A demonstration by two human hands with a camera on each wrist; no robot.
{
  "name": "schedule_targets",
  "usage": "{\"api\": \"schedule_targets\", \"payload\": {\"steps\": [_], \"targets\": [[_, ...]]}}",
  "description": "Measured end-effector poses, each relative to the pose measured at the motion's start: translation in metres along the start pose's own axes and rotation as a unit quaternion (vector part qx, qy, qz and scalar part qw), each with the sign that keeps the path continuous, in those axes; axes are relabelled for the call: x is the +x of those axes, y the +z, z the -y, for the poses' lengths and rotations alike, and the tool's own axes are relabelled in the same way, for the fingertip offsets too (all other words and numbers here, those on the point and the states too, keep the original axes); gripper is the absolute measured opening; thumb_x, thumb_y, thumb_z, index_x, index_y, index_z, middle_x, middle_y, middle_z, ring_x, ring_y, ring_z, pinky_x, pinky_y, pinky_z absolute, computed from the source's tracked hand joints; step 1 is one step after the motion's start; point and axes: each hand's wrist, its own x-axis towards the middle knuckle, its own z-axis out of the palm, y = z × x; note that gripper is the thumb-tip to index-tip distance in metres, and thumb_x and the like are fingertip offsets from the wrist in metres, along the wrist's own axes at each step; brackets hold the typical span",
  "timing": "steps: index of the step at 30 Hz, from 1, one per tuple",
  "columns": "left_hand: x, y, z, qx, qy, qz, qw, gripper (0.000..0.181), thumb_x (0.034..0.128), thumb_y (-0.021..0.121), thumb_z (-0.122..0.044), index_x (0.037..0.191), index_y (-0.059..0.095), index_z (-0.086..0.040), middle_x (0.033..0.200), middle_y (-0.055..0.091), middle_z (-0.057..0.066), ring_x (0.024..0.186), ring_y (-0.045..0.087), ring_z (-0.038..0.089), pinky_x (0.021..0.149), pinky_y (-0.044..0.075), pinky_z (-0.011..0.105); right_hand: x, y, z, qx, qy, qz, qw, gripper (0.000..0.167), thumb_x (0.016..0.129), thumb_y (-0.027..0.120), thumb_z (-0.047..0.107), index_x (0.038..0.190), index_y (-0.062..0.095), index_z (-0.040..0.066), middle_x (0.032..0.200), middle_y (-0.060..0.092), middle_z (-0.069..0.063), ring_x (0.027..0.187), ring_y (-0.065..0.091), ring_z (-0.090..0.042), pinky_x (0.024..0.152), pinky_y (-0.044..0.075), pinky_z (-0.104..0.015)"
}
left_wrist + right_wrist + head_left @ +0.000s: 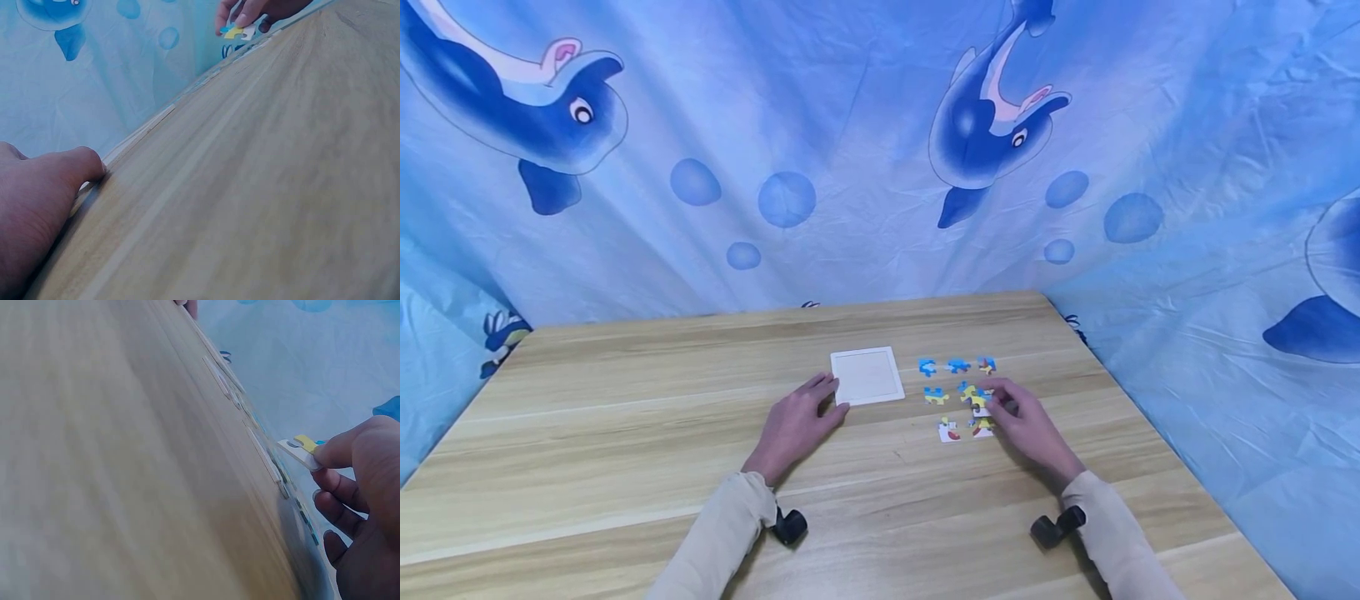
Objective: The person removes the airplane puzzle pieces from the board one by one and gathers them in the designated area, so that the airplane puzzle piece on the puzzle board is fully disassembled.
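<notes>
A white square puzzle tray [867, 377] lies on the table with nothing in its recess. My left hand [793, 423] rests at the tray's lower left corner, fingers and thumb touching its edge. Between thumb and fingertips, my right hand [1028, 423] pinches a yellow, white and blue jigsaw piece [304, 450], held just above the table. Under and beside that hand, several loose pieces lie in rough rows, among them a blue piece [958, 366], a yellow and blue piece [935, 396] and a white and red piece [949, 430]. My right fingers partly hide the pieces nearest them.
The wooden table [587, 433] reaches back to a blue curtain [865, 142] printed with dolphins and bubbles. Its right edge runs beyond my right arm. A black wrist device [790, 527] is on my left wrist and another black device [1057, 527] on my right.
</notes>
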Motion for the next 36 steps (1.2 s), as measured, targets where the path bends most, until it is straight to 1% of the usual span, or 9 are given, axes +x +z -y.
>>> {"api": "schedule_targets", "payload": {"steps": [3,10,16,20,27,31,36], "targets": [[0.0,0.0,0.0,0.001,0.002,-0.001,1.0,0.05,0.0971,0.069,-0.038,0.136,0.068,-0.007,0.14,0.063,0.016,0.13,0.06,0.035,0.097,0.053,0.055,-0.003,-0.003,-0.002,-0.003,0.004,-0.006,1.0,0.031,0.102,0.06,0.002,0.132,0.062,0.002,0.105,0.063,-0.007,0.097,0.059,-0.023,0.084,0.051,-0.032],[0.001,0.001,0.0,0.004,0.003,0.001,1.0,0.05,0.097,0.07,-0.038,0.136,0.068,-0.007,0.14,0.063,0.016,0.13,0.059,0.036,0.096,0.053,0.055,-0.007,-0.008,-0.006,-0.015,0.028,-0.014,0.9994,0.029,0.102,0.061,0.003,0.131,0.063,0.003,0.103,0.062,-0.007,0.095,0.06,-0.022,0.085,0.051,-0.037],[0.001,0.0,-0.001,0.002,-0.002,0.004,1.0,0.051,0.0971,0.07,-0.038,0.136,0.068,-0.007,0.14,0.063,0.015,0.129,0.06,0.036,0.096,0.053,0.055,-0.01,-0.012,-0.008,-0.021,0.03,-0.02,0.9991,0.031,0.102,0.06,0.002,0.133,0.062,0.001,0.106,0.064,-0.008,0.098,0.06,-0.023,0.085,0.051,-0.033],[0.001,0.0,-0.001,0.002,-0.003,0.004,1.0,0.051,0.0969,0.07,-0.039,0.136,0.068,-0.006,0.141,0.063,0.016,0.129,0.06,0.037,0.096,0.053,0.056,-0.012,-0.015,-0.008,-0.022,0.031,-0.023,0.999,0.029,0.102,0.06,0.002,0.131,0.063,0.001,0.109,0.065,-0.009,0.098,0.059,-0.023,0.084,0.05,-0.031],[0.001,0.002,0.0,0.002,-0.005,0.004,1.0,0.051,0.097,0.069,-0.039,0.137,0.068,-0.006,0.141,0.062,0.016,0.129,0.06,0.037,0.097,0.053,0.056,-0.017,-0.018,-0.012,-0.024,0.028,-0.025,0.999,0.028,0.1,0.061,-0.002,0.127,0.065,0.0,0.101,0.064,-0.008,0.092,0.06,-0.022,0.081,0.051,-0.03],[0.001,0.001,-0.001,0.002,-0.007,0.006,1.0,0.052,0.097,0.069,-0.039,0.137,0.068,-0.006,0.142,0.062,0.015,0.13,0.059,0.036,0.098,0.052,0.055,-0.02,-0.02,-0.012,-0.025,0.037,-0.022,0.9988,0.028,0.101,0.06,-0.002,0.129,0.065,0.0,0.101,0.063,-0.008,0.09,0.06,-0.021,0.079,0.051,-0.029],[0.001,0.001,0.0,-0.001,-0.01,0.009,0.9999,0.053,0.0971,0.069,-0.04,0.137,0.067,-0.005,0.142,0.062,0.014,0.131,0.058,0.036,0.099,0.052,0.056,-0.021,-0.022,-0.012,-0.03,0.046,-0.018,0.9983,0.028,0.101,0.06,0.0,0.129,0.064,-0.001,0.102,0.064,-0.008,0.092,0.06,-0.02,0.079,0.051,-0.029]]}}
